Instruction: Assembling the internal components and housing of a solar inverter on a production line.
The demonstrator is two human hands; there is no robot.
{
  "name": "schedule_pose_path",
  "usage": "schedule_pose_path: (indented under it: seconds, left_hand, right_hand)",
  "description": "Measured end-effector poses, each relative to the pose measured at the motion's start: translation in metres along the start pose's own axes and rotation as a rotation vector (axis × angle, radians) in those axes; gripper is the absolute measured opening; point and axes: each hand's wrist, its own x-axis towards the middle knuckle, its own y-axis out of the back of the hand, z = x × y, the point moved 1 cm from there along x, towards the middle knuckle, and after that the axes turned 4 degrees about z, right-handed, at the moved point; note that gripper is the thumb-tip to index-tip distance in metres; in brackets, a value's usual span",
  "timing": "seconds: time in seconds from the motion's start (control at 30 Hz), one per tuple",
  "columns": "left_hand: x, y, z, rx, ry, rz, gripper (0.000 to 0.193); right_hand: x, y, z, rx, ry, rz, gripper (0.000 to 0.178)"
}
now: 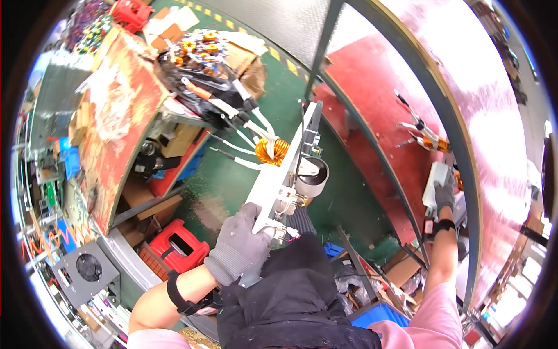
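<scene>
Fingers of your grey-gloved left hand (239, 243) pinch a long, flat white panel (267, 185); grey-gloved right hand (444, 196) touches a white oblong unit (430, 185), finger grip unclear.

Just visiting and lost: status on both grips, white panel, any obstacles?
Left grip: holding white panel at its lower end. Right grip: at another white part, hold unclear. Cables from copper coil stick out, might snag.

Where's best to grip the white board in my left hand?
The white board is probably best gripped by its near end, from the left, where your left hand is: its left face looks bare there, while the copper-coloured coil juts out farther along and the grey cylinder bulges from the right.
</scene>
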Motion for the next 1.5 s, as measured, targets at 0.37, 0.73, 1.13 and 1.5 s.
schedule_pose_path:
  seconds: [0.37,0.73,1.13,1.5]
  left_hand:
    - [-0.043,0.081,-0.059,-0.208,0.201,0.197,0.018]
    - [-0.041,0.086,-0.089,-0.31,0.243,0.33,0.011]
    - [-0.025,0.079,-0.078,-0.248,0.238,0.247,0.015]
    - [-0.052,0.121,-0.025,-0.195,0.328,0.254,0.026]
  right_hand:
    - [-0.04,-0.013,-0.088,-0.152,-0.308,-0.092,0.081]
    - [-0.071,-0.025,-0.131,-0.21,-0.29,-0.217,0.108]
    - [-0.09,-0.047,-0.126,-0.232,-0.201,-0.208,0.106]
    - [-0.183,-0.064,-0.3,0.222,0.578,-0.544,0.062]
